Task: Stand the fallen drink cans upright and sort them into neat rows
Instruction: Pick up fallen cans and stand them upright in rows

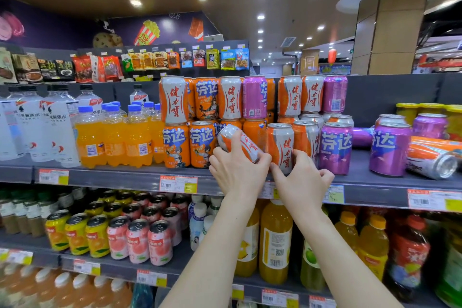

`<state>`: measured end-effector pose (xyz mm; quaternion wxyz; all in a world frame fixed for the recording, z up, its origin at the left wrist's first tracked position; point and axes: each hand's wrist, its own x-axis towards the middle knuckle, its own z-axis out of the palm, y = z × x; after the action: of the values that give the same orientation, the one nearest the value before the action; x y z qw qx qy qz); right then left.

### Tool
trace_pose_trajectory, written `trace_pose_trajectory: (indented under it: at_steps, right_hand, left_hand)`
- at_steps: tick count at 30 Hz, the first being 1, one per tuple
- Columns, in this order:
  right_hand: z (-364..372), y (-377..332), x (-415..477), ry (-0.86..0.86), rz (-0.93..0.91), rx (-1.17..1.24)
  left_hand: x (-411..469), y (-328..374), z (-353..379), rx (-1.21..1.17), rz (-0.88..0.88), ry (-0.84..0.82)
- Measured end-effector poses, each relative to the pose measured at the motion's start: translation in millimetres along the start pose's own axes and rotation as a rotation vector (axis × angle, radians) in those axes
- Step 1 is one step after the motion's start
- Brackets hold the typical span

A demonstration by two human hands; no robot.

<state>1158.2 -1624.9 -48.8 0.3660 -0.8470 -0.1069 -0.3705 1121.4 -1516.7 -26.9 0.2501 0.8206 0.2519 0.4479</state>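
Note:
My left hand [237, 170] grips a tilted orange-and-white can [238, 142], held at a slant in front of the stacked cans on the grey shelf [125, 172]. My right hand [302, 175] rests its fingers on the base of an upright orange-and-white can [281, 145] just to the right. Upright orange cans [190, 144] and purple cans [336, 147] stand in two tiers. At the right, an orange-and-white can [432, 160] lies on its side, and a purple can [362, 136] lies fallen behind the row.
Orange soda bottles [112, 137] and clear water bottles [37, 127] fill the shelf's left part. Yellow jars [410, 112] stand at the far right. Lower shelves hold more cans [117, 237] and juice bottles [275, 240]. Price tags [178, 184] line the shelf edge.

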Motion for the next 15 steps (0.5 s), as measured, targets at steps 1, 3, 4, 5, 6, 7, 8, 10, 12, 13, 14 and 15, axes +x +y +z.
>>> trace_pose_trajectory:
  at_steps: [1,3,4,5,6,7,8,10,12,13,14,15]
  right_hand:
    - [-0.4,-0.1,-0.5,0.002,-0.003,0.004]
    - [-0.6,-0.1,-1.4,0.005,-0.005,0.008]
    - [-0.5,0.0,-1.7,0.005,-0.006,0.009]
    - [-0.5,0.1,-1.9,0.005,-0.007,0.007]
    - [-0.6,0.3,-2.0,0.003,-0.008,0.005]
    - [-0.7,0.5,-1.8,0.002,-0.009,0.005]
    - [-0.6,0.5,-1.3,0.001,-0.009,0.002]
    - [-0.7,0.9,-1.3,-0.001,-0.011,-0.012]
    - [-0.8,1.3,-0.7,-0.002,-0.016,-0.018]
    - [-1.2,1.2,-0.1,-0.002,-0.018,-0.017]
    - [-1.1,1.5,0.5,-0.003,-0.018,-0.017]
    - [-0.9,1.4,0.9,-0.007,-0.016,-0.017]
  left_hand:
    - [0.3,-1.6,0.7,0.011,0.042,0.013]
    - [1.3,-4.1,2.6,0.039,0.102,0.036]
    - [1.9,-5.5,3.8,0.041,0.115,0.045]
    - [2.4,-7.1,4.8,0.03,0.125,0.054]
    - [2.7,-9.1,5.9,0.016,0.136,0.061]
    - [2.9,-11.3,6.6,0.004,0.151,0.062]
    - [3.3,-13.5,7.4,-0.005,0.172,0.052]
    - [4.0,-17.7,8.3,-0.031,0.237,0.015]
    - [4.8,-20.7,7.1,-0.057,0.305,-0.014]
    - [4.9,-21.6,5.5,-0.073,0.328,-0.023]
    - [4.8,-22.5,4.1,-0.095,0.341,-0.028]
    - [4.6,-23.2,2.1,-0.123,0.342,-0.031]
